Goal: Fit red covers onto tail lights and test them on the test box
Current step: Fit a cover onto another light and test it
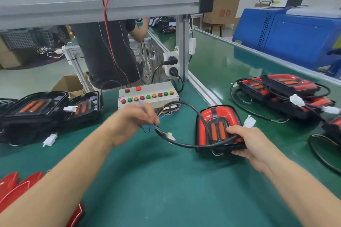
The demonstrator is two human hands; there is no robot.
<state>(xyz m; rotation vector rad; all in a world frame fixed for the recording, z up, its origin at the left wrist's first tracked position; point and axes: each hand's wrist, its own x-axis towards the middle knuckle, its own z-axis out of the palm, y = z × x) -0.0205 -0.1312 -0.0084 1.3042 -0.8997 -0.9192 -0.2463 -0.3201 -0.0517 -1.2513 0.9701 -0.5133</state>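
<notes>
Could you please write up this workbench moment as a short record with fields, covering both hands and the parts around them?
right hand: right hand holds the covered tail light at its near right edge
left hand: left hand, blurred, grips thin wires near a white connector
cable: black cable loops from the light toward the left hand
test box: test box behind the hands, with red, green and orange buttons
uncovered lights: black tail lights at left
finished lights: red-covered stack at right
spare covers: red covers at near left
</notes>
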